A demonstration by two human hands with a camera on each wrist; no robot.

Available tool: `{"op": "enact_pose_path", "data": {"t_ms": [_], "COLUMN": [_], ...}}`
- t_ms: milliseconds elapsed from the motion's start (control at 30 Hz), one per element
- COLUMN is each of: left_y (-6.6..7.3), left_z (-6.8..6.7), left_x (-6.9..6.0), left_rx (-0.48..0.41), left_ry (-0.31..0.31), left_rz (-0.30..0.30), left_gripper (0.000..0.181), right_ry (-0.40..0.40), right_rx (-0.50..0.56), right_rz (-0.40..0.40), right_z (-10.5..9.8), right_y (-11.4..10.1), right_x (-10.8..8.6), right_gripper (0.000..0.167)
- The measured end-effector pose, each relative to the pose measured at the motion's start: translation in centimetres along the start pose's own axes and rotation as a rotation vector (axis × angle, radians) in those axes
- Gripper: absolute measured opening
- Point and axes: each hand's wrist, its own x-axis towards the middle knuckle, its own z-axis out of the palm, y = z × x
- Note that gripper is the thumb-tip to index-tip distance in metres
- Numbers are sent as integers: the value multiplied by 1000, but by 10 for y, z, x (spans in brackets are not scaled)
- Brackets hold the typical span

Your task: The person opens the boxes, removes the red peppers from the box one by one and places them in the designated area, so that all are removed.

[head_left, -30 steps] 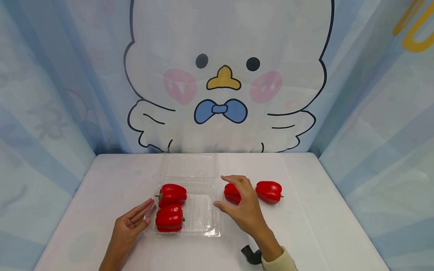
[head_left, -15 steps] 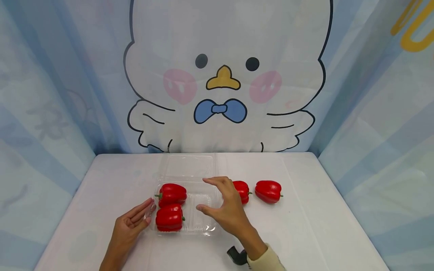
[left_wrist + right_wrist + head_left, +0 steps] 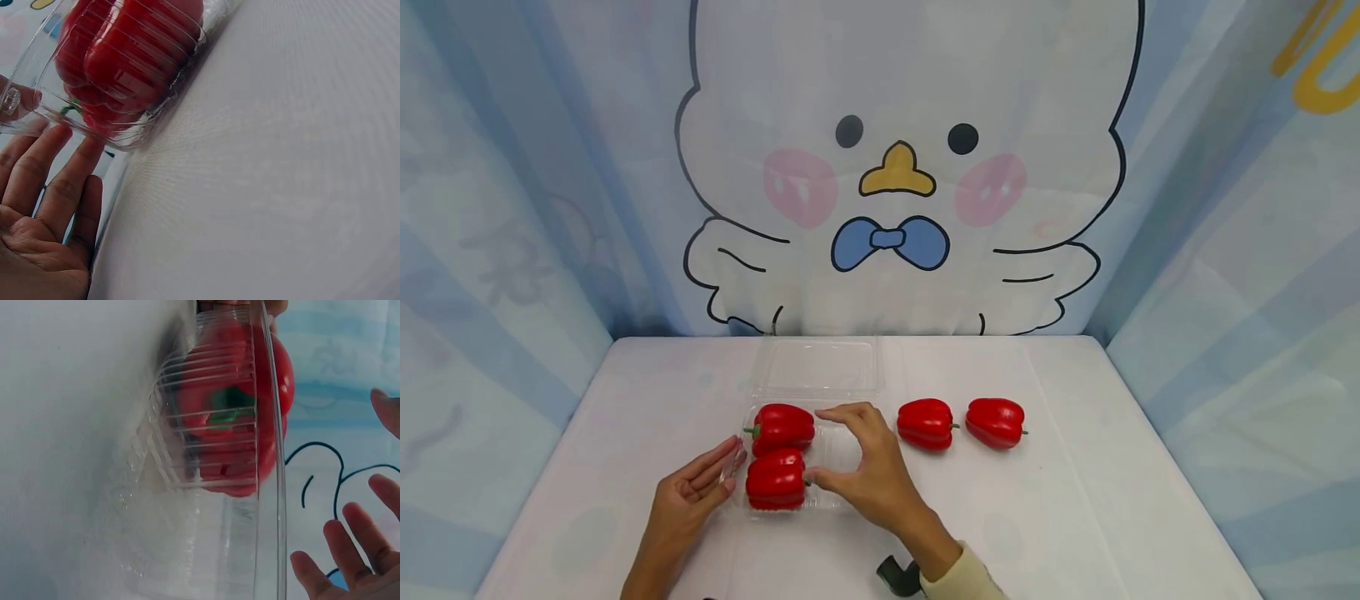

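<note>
An open clear plastic clamshell container [image 3: 842, 505] lies on the table, its lid [image 3: 820, 367] folded back. Two red bell peppers sit one behind the other in its left side: a rear pepper [image 3: 784, 427] and a front pepper [image 3: 775, 480]. With thumb and fingers, my left hand [image 3: 681, 504] pinches the container's left rim. My right hand [image 3: 872, 467] is over the container's right half, thumb and fingers spread and nothing between them. In the right wrist view its fingers [image 3: 344, 553] are apart from the peppers. The rear pepper's far side is hidden in the head view.
Two more red bell peppers, a nearer-left one [image 3: 925, 424] and a right one [image 3: 996, 422], lie on the white table [image 3: 1075, 517] right of the container. A dark curved piece [image 3: 898, 575] shows by my right wrist. A printed curtain [image 3: 887, 292] stands behind the table.
My right hand has moved left from above the loose peppers to over the container, uncovering the left one of that pair. My left hand and the peppers have stayed in place.
</note>
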Motion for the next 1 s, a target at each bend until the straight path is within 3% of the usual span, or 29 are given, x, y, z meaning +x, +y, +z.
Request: {"op": "enact_pose_path", "data": {"t_ms": [567,1000], "left_y": [0,-1], "left_z": [0,-1], "left_x": [-2,-4], "left_rx": [-14,-43], "left_ry": [-7,-34], "left_rz": [4,82], "left_gripper": [62,60], "right_ry": [-117,-189], "right_rx": [19,-53], "right_rz": [61,153], "right_z": [29,45], "right_y": [-4,-5], "right_x": [-2,3], "right_gripper": [67,70]}}
